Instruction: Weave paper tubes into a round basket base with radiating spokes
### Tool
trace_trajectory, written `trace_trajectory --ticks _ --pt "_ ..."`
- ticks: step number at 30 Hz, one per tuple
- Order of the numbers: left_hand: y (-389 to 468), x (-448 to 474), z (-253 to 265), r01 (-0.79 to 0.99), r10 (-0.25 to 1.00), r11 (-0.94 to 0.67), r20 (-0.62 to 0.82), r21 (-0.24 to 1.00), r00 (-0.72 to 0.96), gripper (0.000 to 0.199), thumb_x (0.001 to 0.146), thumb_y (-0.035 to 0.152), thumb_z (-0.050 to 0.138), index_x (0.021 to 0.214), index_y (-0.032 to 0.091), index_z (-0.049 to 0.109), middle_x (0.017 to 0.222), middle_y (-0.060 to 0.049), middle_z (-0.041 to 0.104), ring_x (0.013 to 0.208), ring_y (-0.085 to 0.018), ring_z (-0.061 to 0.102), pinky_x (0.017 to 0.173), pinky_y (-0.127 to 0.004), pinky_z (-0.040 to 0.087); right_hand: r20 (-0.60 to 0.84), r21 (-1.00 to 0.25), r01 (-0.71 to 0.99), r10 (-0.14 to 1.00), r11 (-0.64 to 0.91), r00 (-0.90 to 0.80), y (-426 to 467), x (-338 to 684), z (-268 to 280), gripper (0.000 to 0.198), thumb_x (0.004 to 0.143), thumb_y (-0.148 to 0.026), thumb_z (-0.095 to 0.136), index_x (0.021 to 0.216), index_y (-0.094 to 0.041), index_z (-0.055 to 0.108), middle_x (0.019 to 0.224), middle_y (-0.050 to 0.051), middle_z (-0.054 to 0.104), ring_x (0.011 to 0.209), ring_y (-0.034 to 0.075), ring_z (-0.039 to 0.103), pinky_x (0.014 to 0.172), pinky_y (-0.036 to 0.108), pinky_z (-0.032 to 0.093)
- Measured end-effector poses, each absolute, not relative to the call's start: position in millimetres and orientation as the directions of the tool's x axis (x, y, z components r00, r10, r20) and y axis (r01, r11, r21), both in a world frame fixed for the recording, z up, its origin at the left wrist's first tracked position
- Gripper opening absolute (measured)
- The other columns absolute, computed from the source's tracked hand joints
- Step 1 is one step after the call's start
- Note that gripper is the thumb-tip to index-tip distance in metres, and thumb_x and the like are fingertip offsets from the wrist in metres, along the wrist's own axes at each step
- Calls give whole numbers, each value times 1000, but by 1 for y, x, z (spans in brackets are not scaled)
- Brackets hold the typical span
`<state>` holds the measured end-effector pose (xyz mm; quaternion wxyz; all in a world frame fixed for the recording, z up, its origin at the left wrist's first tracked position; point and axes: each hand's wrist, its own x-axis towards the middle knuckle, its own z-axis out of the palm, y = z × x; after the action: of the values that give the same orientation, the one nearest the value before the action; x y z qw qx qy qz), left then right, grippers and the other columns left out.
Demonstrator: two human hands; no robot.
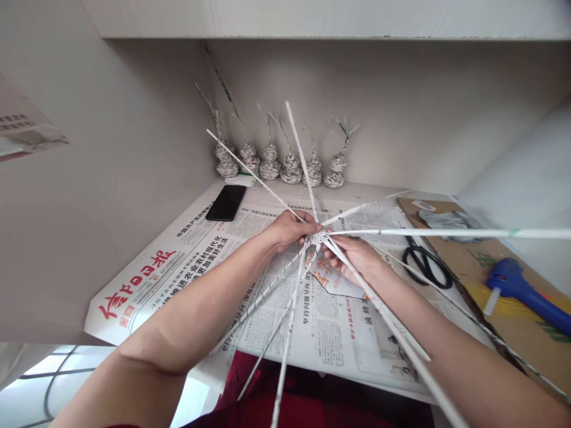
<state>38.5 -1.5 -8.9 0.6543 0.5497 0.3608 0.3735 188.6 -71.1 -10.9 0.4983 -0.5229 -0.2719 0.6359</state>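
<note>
Several long, thin rolled-paper sticks cross at one woven centre and fan out in all directions. My left hand pinches that centre from the left, thumb on top. On the right side, my right hand has its fingers curled at the same crossing, partly hidden under the sticks. One stick points right past the frame's edge, and others run down toward my body across my right forearm. Beneath the hands lies a piece of printed paper with orange characters.
Newspaper covers the tabletop. Several gourd-shaped woven paper figures line the back wall, with a black phone in front. To the right are black-handled scissors, cardboard and a blue glue gun. A shelf overhangs.
</note>
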Motion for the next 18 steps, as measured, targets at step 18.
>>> trace_trajectory --ticks 18 --pt "-2 36 -5 44 905 34 -49 998 424 23 65 24 77 65 14 56 48 6 48 40 -5 40 37 -17 34 -338 -909 -301 932 -288 129 -75 182 -13 20 66 -31 76 73 -15 65 64 2 65 47 9 54 37 18 40"
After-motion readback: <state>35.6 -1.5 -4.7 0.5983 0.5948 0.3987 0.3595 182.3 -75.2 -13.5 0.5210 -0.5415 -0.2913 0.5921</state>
